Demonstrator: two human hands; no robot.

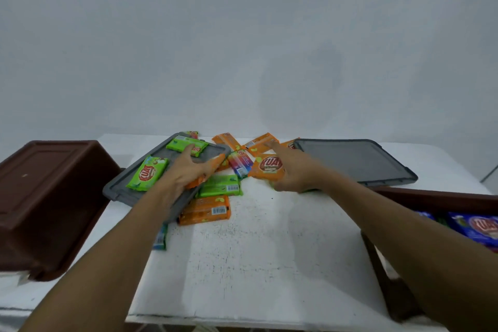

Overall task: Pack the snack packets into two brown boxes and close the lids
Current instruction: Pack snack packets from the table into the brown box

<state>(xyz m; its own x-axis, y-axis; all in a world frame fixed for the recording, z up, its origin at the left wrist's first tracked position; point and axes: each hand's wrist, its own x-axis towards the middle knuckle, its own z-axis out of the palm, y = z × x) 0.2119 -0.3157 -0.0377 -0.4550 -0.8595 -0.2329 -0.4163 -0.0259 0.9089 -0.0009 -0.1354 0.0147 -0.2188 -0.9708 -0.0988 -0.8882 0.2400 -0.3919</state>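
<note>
White tabletop (269,250), scuffed with dark specks, stands against a plain pale wall, and both bare arms reach out over it to a heap of snack packets at its far side.

The left hand (188,172) lies over a grey lid (121,188) that rests tilted on the heap. Its fingers are spread and curl round an orange packet (213,167) at the lid's near edge, gripping it. Just to the left of that hand, a green packet (147,173) lies on the lid; beyond its fingertips sits another green packet (186,145). Below the hand, partly under the lid, lie a third green packet (219,186) and an orange packet with a barcode (204,210).

The right hand (292,170) is open, its forefinger stretched forward and touching an orange packet at the back (260,144). Its thumb side rests against an orange packet with a red logo (268,167). Between the two hands lies a rainbow-striped packet (241,163).

Beyond and to the right of the right hand a second grey lid (355,162) lies flat. Left of the left arm a brown box (48,197) is tipped over, bottom showing. Under the right forearm another brown box (431,197) holds blue packets (477,228).
</note>
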